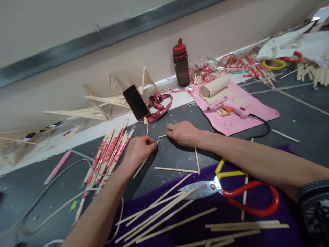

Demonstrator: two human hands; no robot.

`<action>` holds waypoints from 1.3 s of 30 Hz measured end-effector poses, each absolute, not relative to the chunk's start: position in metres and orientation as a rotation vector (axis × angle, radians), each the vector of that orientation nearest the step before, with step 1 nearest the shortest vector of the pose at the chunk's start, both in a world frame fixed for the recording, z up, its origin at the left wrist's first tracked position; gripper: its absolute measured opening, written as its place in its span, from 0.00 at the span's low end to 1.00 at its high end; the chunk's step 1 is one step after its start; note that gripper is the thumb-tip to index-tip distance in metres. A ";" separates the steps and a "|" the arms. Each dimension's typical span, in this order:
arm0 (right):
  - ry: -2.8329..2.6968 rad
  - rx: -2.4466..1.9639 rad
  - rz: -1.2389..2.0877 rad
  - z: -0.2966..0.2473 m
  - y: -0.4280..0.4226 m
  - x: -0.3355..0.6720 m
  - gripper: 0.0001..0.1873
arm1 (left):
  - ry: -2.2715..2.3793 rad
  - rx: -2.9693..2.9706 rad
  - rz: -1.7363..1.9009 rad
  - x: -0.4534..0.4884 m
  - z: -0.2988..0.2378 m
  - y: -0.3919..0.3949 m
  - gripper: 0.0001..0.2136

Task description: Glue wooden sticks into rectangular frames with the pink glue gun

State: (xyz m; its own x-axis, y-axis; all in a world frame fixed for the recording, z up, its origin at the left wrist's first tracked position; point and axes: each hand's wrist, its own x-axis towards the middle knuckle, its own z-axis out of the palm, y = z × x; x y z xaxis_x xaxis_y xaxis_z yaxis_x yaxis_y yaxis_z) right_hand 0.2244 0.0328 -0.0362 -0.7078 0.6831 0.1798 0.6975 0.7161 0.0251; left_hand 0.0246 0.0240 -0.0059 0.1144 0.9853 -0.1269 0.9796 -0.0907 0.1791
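My left hand (140, 150) is closed around a thin wooden chopstick (140, 168), whose tip, with a whitish blob on it, pokes out past my fingertips. Just to the right, my right hand (183, 133) rests low over the dark table, fingers closed on another chopstick (161, 136). The two tips are close but apart. Below my right wrist, two chopsticks (177, 169) meet at a corner; one runs up under the wrist. Large scissors (250, 195) with red handles lie on purple cloth, over several loose chopsticks (156, 214).
A pink glue gun (231, 105) lies on a pink sheet (262, 108). Wrapped chopsticks (108, 151) lie left, beside white cables (59, 209). A phone (136, 103) leans against fanned stick structures (77, 113); a red-capped bottle (182, 67) stands by the wall.
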 end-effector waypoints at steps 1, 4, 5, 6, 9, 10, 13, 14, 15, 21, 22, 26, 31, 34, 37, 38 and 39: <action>-2.744 -1.115 -0.141 -0.036 0.033 0.225 0.12 | 1.950 2.160 0.063 0.023 -0.005 0.022 0.10; -2.639 -1.073 -0.126 -0.033 0.030 0.225 0.13 | 1.936 2.100 0.184 0.023 0.001 0.010 0.11; -2.610 -1.036 -0.105 -0.032 0.029 0.225 0.13 | 1.931 2.083 0.223 0.023 0.003 0.006 0.11; -2.595 -0.987 -0.083 -0.031 0.027 0.224 0.13 | 1.921 2.074 0.252 0.024 0.005 0.003 0.12; -2.625 -0.867 -0.050 -0.030 0.022 0.219 0.14 | 1.890 2.099 0.276 0.026 0.008 -0.003 0.13; -2.640 -0.865 -0.053 -0.030 0.021 0.218 0.14 | 1.898 2.123 0.266 0.027 0.008 -0.004 0.13; -2.632 -0.943 -0.018 -0.031 0.021 0.219 0.13 | 1.954 2.193 0.160 0.025 0.007 -0.003 0.13; -2.612 -0.973 0.009 -0.032 0.022 0.220 0.13 | 1.959 2.202 0.100 0.023 0.006 -0.002 0.13; -2.591 -0.997 0.037 -0.033 0.023 0.222 0.13 | 1.951 2.206 0.036 0.022 0.005 -0.002 0.13; -2.549 -1.019 0.127 -0.035 0.027 0.226 0.13 | 1.808 2.348 -0.138 0.014 -0.001 -0.004 0.10; -2.555 -1.013 0.136 -0.035 0.026 0.226 0.12 | 1.803 2.367 -0.149 0.014 -0.001 -0.004 0.10; -2.613 -0.944 0.171 -0.033 0.023 0.224 0.14 | 1.809 2.381 -0.134 0.016 0.001 -0.008 0.10; -2.735 -0.893 0.157 -0.031 0.019 0.222 0.15 | 1.770 2.483 -0.044 0.015 -0.003 -0.008 0.10; -2.751 -0.916 0.115 -0.032 0.018 0.221 0.13 | 1.721 2.503 -0.104 0.012 -0.007 -0.007 0.10; -2.751 -0.912 0.097 -0.032 0.016 0.220 0.13 | 1.728 2.553 -0.196 0.011 -0.008 -0.009 0.12; -2.750 -0.908 0.096 -0.033 0.016 0.220 0.13 | 1.732 2.579 -0.219 0.012 -0.008 -0.009 0.12; -2.747 -0.904 0.096 -0.033 0.015 0.219 0.13 | 1.733 2.603 -0.233 0.012 -0.007 -0.010 0.13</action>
State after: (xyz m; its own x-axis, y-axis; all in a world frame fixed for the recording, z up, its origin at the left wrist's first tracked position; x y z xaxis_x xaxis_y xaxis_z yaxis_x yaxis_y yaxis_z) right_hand 0.2194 0.0150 -0.0329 -0.7770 0.5924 0.2128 0.5761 0.8055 -0.1386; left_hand 0.0123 -0.0104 -0.0075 0.3781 0.9170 -0.1266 0.9179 -0.3892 -0.0771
